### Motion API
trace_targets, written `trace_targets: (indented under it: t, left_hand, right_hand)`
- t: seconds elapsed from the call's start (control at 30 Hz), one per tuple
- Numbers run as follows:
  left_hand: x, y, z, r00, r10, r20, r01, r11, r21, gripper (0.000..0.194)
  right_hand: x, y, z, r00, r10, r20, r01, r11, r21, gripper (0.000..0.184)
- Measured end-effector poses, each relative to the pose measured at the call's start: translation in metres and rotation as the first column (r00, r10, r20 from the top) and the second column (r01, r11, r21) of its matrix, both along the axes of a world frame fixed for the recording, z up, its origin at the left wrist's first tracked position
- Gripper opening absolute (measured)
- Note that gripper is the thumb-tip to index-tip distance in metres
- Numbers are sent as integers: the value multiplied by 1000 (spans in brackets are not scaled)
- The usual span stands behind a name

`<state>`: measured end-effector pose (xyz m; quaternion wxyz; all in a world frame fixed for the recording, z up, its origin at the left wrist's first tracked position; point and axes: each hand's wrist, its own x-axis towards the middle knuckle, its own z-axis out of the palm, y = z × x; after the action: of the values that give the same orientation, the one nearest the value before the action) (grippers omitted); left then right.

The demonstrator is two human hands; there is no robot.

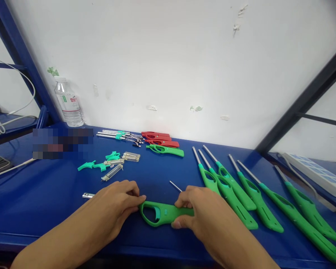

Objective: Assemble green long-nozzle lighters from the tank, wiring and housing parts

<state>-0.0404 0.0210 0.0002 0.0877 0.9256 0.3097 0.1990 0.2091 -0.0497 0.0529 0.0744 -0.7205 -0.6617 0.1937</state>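
Clear plastic bottle [70, 108] at far left, then teal triggers [86, 165] and transparent tanks [112, 172], lie left of our work on the blue table [154, 179], where a silver tube [87, 195] shows past our left hand [116, 201], its thumb and fingers pinched on the left end of the green lighter body [169, 213]. We have that body at the near middle, red bodies [164, 143] beyond it, and our right hand [198, 203] clamps its right end, a thin rod [175, 186] beside our fingers. Rightward, we see green lighters [238, 209] slanting across the table.
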Motion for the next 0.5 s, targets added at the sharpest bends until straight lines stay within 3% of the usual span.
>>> trace_targets:
  t: [0.13,0.27,0.4,0.5]
  left_hand:
    - [1,1,-3,999,-29,32,26,997,79,37]
    - [1,0,-1,997,-61,55,53,989,135,38]
    - [0,-1,9,997,-68,-43,71,994,86,46]
    - [-1,-1,11,997,-37,-64,39,999,33,41]
  right_hand:
    - [6,0,-7,995,15,-102,-11,999,36,25]
    - [5,-1,-5,997,36,-74,-35,999,16,23]
    - [0,-6,-1,997,73,18,-73,997,10,19]
    - [1,-10,-2,997,81,19,-82,995,48,17]
